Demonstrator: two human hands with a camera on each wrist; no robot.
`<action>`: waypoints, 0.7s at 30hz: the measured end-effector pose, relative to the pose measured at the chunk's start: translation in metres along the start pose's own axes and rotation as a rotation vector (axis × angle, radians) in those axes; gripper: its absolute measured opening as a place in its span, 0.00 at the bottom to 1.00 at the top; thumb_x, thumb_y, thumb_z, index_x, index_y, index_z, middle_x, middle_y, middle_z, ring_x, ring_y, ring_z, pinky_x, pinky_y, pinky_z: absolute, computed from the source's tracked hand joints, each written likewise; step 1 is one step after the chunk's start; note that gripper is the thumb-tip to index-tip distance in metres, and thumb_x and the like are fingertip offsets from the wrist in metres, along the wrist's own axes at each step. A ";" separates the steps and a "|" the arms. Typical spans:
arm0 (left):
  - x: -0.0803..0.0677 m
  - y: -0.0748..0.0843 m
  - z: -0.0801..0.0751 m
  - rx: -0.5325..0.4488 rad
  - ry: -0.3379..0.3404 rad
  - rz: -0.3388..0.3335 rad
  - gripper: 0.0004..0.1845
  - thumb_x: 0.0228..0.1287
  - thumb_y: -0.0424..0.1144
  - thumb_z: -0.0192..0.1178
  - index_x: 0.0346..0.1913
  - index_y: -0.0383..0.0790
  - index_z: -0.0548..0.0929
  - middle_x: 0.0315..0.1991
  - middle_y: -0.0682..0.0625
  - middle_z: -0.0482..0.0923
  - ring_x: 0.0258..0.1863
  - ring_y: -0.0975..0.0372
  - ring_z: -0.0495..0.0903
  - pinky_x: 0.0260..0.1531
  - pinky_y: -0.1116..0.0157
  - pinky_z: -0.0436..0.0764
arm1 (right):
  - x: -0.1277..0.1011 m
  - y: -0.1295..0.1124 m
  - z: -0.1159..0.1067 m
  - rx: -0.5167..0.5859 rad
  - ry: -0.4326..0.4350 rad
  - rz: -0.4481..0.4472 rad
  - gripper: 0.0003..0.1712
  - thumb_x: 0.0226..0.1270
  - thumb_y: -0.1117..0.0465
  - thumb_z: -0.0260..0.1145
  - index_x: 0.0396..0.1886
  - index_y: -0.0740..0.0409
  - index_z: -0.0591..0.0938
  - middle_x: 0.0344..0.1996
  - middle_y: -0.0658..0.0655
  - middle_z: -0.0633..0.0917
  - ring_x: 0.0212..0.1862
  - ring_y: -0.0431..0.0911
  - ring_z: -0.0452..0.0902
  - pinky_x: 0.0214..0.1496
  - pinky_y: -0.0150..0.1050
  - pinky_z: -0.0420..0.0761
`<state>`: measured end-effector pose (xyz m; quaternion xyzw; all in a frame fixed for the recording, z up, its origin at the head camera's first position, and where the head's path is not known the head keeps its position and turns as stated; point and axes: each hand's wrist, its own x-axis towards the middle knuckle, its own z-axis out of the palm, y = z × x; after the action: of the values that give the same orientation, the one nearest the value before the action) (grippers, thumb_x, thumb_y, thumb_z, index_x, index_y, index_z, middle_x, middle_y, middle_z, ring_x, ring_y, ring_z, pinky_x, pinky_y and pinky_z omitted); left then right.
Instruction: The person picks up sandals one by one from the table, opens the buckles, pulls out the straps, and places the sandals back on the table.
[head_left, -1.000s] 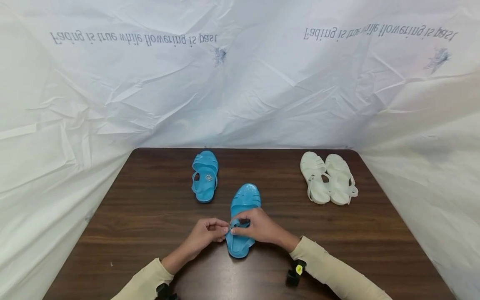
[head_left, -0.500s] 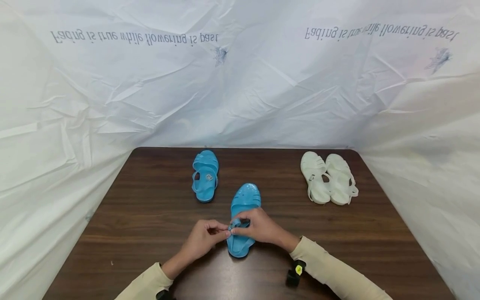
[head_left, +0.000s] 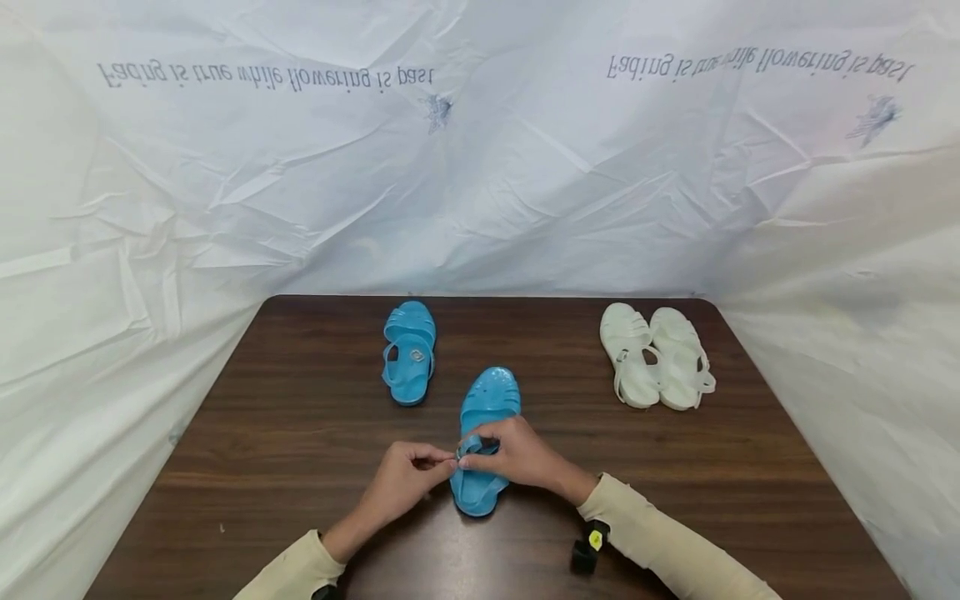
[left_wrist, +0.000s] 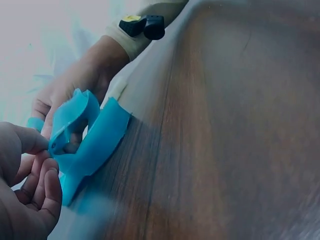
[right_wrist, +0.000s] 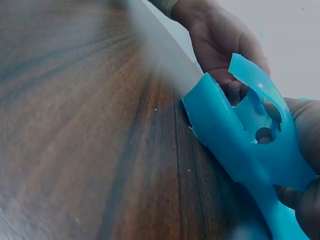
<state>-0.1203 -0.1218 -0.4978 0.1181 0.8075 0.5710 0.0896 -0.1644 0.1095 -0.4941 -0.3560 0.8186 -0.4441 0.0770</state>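
Observation:
A blue sandal (head_left: 491,393) lies on the table with its toe pointing away from me. My left hand (head_left: 397,490) reaches it from the left, thumb and index finger pinching the strap (left_wrist: 59,142) at the sandal's side. From the right, my right hand (head_left: 522,454) bends over the sandal and pinches the same ankle strap close to the left fingertips. The sandal's heel part (right_wrist: 212,107) and looped strap show large in the right wrist view. The fingertips partly hide the fastening point.
Another blue sandal (head_left: 410,375) lies farther back, left of the middle. Two white sandals (head_left: 637,387) sit side by side at the back right. Behind the dark wooden table (head_left: 300,400) hangs a white printed sheet (head_left: 480,192).
My left thumb has straightened toward the strap, and the left forearm has shifted slightly downward in the head view. My right hand and the sandals stay almost in place.

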 end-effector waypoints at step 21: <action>0.009 -0.003 0.006 -0.098 0.013 -0.016 0.11 0.69 0.42 0.68 0.44 0.37 0.88 0.32 0.48 0.85 0.27 0.60 0.82 0.23 0.64 0.82 | -0.001 0.002 -0.004 0.033 0.009 0.057 0.13 0.70 0.49 0.71 0.48 0.48 0.86 0.43 0.45 0.88 0.47 0.37 0.84 0.50 0.35 0.83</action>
<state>-0.1275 -0.1146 -0.5027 0.1035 0.7800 0.6099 0.0944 -0.1667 0.1133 -0.4935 -0.3294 0.8212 -0.4567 0.0920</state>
